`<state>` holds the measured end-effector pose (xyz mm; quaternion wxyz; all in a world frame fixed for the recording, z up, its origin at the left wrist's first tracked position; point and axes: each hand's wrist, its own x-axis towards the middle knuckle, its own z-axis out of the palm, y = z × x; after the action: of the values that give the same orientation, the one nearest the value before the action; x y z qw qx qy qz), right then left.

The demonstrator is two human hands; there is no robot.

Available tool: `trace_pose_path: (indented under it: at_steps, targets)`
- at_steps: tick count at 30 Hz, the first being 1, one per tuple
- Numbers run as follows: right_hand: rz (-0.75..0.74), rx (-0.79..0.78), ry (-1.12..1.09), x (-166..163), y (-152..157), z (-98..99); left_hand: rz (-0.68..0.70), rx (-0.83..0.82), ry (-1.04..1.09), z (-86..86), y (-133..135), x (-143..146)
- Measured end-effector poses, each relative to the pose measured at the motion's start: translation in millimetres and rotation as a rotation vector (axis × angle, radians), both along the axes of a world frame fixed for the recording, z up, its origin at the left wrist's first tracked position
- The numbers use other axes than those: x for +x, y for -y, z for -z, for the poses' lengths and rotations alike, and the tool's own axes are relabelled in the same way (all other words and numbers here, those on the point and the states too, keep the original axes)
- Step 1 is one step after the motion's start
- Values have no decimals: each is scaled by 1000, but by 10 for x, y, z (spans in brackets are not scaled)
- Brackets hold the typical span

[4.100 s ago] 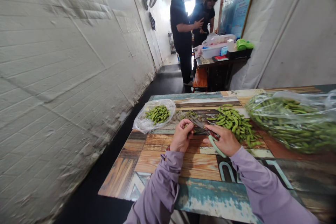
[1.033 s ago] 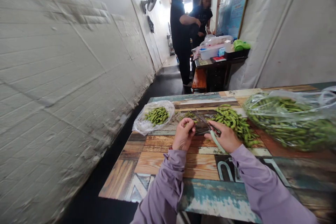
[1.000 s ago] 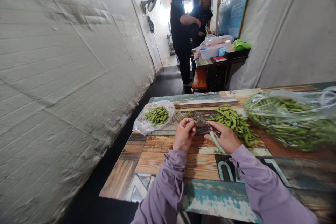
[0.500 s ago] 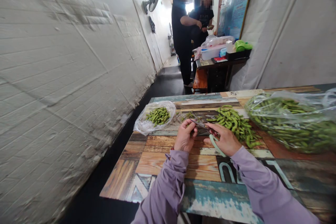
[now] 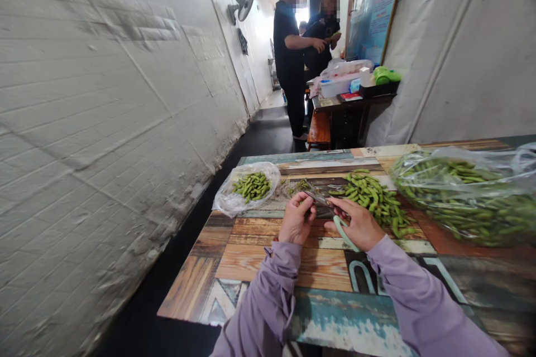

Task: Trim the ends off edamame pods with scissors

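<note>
My right hand (image 5: pixel 355 223) is closed round scissors (image 5: pixel 344 234) with pale green handles; their dark blades reach left to my other hand. At the blade tips my left hand (image 5: pixel 297 217) pinches what looks like an edamame pod, mostly hidden by the fingers. Just beyond my right hand lies a loose heap of edamame pods (image 5: pixel 371 195). Small green trimmings (image 5: pixel 302 184) are scattered past the left fingertips. Further left, a clear plastic bag (image 5: pixel 224 196) lies spread open with a smaller pile of pods (image 5: pixel 252 186) in it.
A large clear bag (image 5: pixel 464 201) full of pods fills the table's right side. The patterned table (image 5: pixel 259 262) has its left edge beside a dark floor. Two people in dark clothes stand beyond, near another table (image 5: pixel 335 103) with a plastic tub (image 5: pixel 335 87). A fan (image 5: pixel 243 4) hangs on the left wall.
My hands and the scissors stay nearly in the same place. In the background, the two people's hands and arms have shifted slightly.
</note>
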<state>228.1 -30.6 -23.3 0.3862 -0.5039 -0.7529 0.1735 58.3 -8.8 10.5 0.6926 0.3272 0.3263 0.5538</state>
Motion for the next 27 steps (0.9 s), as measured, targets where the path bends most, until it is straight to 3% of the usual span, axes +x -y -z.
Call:
trace_pose_path:
  at_steps: [16,23,27]
  targets:
    - [10,89,20,21,-19,32,-8,17,-7,-1,-6,-7]
    - [32,23,-83,2,-13,18,-19,5,9,-7,-13,-12]
    - [152,-46,-202,41,-46,61,45,-78,127,-6,-12,-34]
